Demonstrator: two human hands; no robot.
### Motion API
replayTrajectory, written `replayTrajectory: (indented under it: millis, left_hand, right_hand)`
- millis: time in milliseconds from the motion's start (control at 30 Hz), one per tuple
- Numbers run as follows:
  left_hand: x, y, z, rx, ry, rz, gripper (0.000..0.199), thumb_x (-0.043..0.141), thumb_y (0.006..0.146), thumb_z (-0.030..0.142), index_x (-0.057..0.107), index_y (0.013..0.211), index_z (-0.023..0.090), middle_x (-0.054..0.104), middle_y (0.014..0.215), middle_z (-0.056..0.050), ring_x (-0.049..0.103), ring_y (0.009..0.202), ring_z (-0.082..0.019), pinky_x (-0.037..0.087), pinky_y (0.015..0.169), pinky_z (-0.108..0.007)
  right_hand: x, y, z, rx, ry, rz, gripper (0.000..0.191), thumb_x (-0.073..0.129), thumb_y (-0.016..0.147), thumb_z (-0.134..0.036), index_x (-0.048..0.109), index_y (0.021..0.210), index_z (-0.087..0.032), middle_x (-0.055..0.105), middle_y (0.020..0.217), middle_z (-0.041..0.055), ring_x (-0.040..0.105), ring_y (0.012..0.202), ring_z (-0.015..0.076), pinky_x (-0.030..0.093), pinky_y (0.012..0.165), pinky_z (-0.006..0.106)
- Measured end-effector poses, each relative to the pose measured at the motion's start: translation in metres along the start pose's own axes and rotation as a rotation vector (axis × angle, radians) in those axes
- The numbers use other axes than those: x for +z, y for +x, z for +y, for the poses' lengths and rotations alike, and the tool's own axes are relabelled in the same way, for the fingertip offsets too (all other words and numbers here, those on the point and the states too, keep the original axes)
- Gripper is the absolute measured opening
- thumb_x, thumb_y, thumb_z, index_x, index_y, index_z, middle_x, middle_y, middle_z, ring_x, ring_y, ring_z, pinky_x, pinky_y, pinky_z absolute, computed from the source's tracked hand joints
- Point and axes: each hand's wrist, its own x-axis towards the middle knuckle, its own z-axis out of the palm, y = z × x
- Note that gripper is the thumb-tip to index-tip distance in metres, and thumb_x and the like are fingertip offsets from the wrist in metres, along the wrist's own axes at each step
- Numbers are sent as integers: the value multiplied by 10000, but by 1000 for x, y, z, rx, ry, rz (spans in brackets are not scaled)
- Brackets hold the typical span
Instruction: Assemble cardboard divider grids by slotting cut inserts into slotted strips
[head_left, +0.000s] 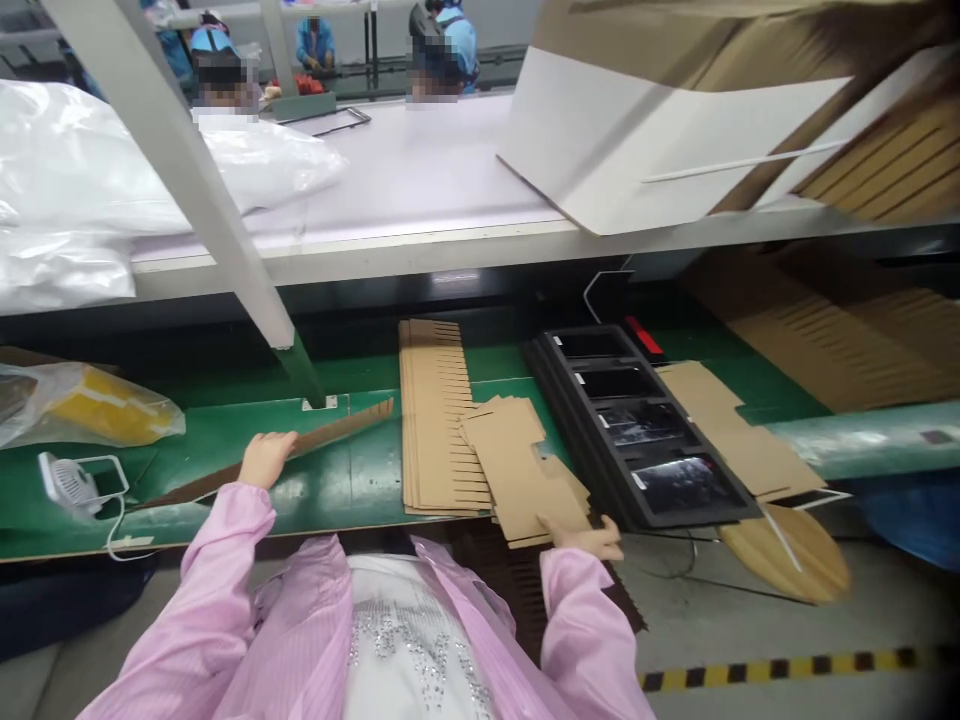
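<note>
Cardboard strip [345, 427], gripped in the left hand [266, 460], slants across the green desk [360, 480]; right of it lies a stack of slotted cardboard dividers [431, 420] (slots facing right), overlapped by notched cardboard pieces [517, 450]. The right hand [589, 537], fingers spread, touches their near edge, beside a black tray [581, 435].

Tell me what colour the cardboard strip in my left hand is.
The cardboard strip is brown; the head view shows it best.
</note>
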Motion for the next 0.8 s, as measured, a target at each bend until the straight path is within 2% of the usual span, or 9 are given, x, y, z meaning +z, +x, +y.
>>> replayTrajectory:
  millis: [67,100,200,267,400,467,567,700,800]
  left_hand:
    - [13,4,-3,-22,-10,-55,197,409,918,182,601,963,183,691,926,-94,632,887,-239,402,730,-318]
    - [18,6,-5,-29,-20,-66,198,404,925,191,595,974,183,686,930,-91,633,877,-233,402,713,-309]
    - [28,6,-12,-20,-46,-67,202,392,940,215,583,1002,195,673,949,-76,628,864,-215,397,677,-288]
    - [33,6,-17,7,-62,-65,183,410,939,235,579,1001,207,667,961,-62,622,873,-201,392,668,-271]
    - [40,9,-25,63,-93,-59,161,433,938,274,581,954,214,663,922,-52,614,858,-184,379,653,-254]
    - [43,12,-29,80,-104,-56,163,427,939,267,581,948,215,662,915,-52,613,847,-182,373,643,-254]
    - [44,15,-36,91,-111,-63,146,441,933,263,578,954,216,664,918,-50,616,831,-184,359,622,-253]
    - [41,17,-44,98,-112,-75,135,451,929,255,577,953,213,667,924,-50,620,820,-188,343,602,-254]
    - [40,17,-46,105,-115,-86,136,452,928,254,579,956,212,665,922,-51,618,818,-185,344,607,-253]
  right_hand:
    - [-6,1,-6,-70,72,43,1016,869,387,-326,396,1276,-192,308,1371,242,369,1264,385,324,1089,551]
    - [-10,1,-9,-92,141,6,965,874,366,-332,443,1221,-204,386,1327,223,411,1233,372,344,1073,565]
    - [-16,-9,-24,-56,444,-255,792,860,367,-426,542,1052,-187,567,1171,152,550,1094,303,481,955,519]
    - [-14,-30,-38,-50,573,-314,721,816,432,-518,570,1001,-150,608,1140,138,587,1053,277,525,895,470]
    - [8,-101,-60,-188,454,-175,624,720,546,-632,622,877,-112,645,1099,175,583,1085,287,469,979,445]
    - [21,-139,-65,-321,374,-184,622,710,549,-651,637,847,-111,669,1035,173,600,1048,283,470,971,431]
    - [34,-182,-64,-515,328,-280,570,670,615,-655,649,822,-124,695,853,125,650,840,236,533,821,394]
    - [34,-207,-56,-589,253,-359,462,630,709,-611,629,683,-149,621,570,47,573,521,156,516,581,308]
    - [29,-211,-49,-545,275,-321,460,635,727,-583,650,775,-126,645,611,58,532,458,133,463,477,273]
